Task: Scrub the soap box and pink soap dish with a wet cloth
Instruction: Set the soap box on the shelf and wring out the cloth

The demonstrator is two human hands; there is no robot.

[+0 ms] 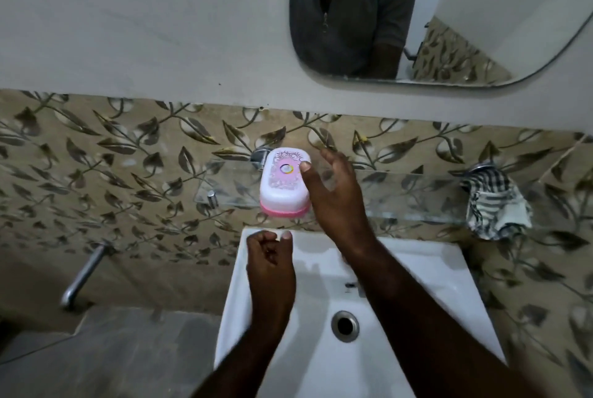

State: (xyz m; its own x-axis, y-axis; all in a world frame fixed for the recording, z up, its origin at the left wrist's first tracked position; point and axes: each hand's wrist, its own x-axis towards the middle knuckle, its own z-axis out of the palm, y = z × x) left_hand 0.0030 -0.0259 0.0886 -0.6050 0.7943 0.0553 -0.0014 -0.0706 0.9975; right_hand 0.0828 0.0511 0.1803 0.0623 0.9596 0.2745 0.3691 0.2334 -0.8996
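Note:
A closed soap box (283, 182), white lid with pink print over a pink base, stands on a glass shelf (401, 201) above the basin. My right hand (337, 198) hovers just right of the box, fingers spread, thumb tip at the lid's right edge, holding nothing. My left hand (271, 259) is curled into a loose fist over the basin's back rim, with nothing in it. A black-and-white checked cloth (494, 201) hangs bunched at the shelf's right end, apart from both hands.
A white wash basin (449, 269) with a round drain (345, 326) lies below the shelf. A chrome tap (84, 272) sticks out of the leaf-patterned tile wall at the left. A mirror (481, 28) hangs above, with a person's torso reflected in it.

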